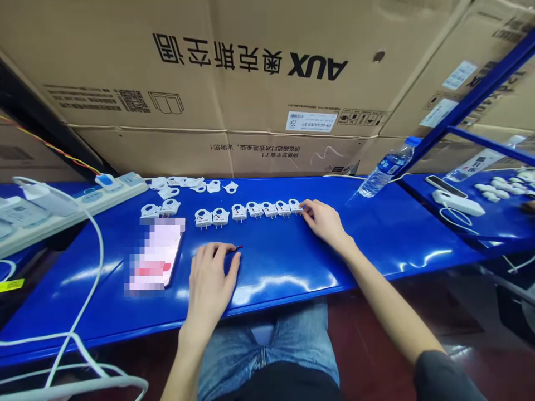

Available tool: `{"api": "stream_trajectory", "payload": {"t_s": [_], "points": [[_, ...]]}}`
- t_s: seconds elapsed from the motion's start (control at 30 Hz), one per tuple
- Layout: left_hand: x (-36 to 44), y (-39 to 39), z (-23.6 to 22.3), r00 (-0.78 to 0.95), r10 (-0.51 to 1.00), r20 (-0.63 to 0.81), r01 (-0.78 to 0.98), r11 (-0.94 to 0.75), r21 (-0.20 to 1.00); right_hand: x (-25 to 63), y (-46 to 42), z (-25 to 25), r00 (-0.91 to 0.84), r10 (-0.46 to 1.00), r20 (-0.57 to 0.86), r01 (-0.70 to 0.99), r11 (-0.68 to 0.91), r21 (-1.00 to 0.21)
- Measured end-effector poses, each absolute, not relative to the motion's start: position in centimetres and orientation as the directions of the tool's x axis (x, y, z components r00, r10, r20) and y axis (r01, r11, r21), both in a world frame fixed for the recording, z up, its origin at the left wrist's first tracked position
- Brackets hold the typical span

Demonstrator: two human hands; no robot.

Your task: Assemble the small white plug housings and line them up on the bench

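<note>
My right hand (325,223) is closed at the right end of a row of small white two-pin plugs, its fingertips pinching the edge of the last white plug (295,205). Each plug has a ring-shaped top, and their pins point toward me. Over the table nearer to me, my left hand (212,278) is curled, with a small dark piece with a red tip (239,247) between index finger and thumb. Two more plugs (203,218) stand at the row's left end, close to that hand.
A phone-like flat object (156,256), partly blurred out, lies left of my left hand. More white plug pieces (169,192) are behind it. A power strip (90,197) with cables runs along the left. A water bottle (388,167) stands tilted at back right, before large cartons (251,100).
</note>
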State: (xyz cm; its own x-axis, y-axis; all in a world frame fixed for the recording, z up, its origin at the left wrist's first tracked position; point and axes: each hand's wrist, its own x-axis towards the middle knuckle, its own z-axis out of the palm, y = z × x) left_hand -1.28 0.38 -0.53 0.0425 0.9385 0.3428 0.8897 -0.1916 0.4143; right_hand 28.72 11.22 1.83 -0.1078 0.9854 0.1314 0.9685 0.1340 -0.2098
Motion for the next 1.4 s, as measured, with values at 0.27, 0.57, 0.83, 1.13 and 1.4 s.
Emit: {"api": "stream_trajectory", "payload": {"t_s": [0.27,0.57,0.83,1.13,1.4], "points": [[-1.2,0.4,-0.3,0.056,0.932,0.357,0.896,-0.205,0.395,27.7,9.9,2.4,-0.048,0.983,0.179,0.97,0.089,-0.226],[-1.2,0.4,-0.4,0.073,0.929,0.363,0.898,-0.219,0.381,25.8,9.7,2.4,-0.213,0.965,0.154,0.96,0.236,-0.15],[-1.2,0.3,0.0,0.045,0.925,0.378,0.83,-0.245,0.501,23.5,3.3,0.8,-0.141,0.956,0.258,0.904,0.23,-0.361],[-1.0,0.2,0.2,0.155,0.909,0.386,0.746,-0.364,0.558,19.2,-0.2,0.8,-0.297,0.917,0.265,0.748,0.396,-0.532],[-1.0,0.3,-0.1,0.182,0.918,0.353,0.749,-0.362,0.555,19.2,-0.4,0.6,-0.362,0.891,0.273,0.759,0.452,-0.468]]}}
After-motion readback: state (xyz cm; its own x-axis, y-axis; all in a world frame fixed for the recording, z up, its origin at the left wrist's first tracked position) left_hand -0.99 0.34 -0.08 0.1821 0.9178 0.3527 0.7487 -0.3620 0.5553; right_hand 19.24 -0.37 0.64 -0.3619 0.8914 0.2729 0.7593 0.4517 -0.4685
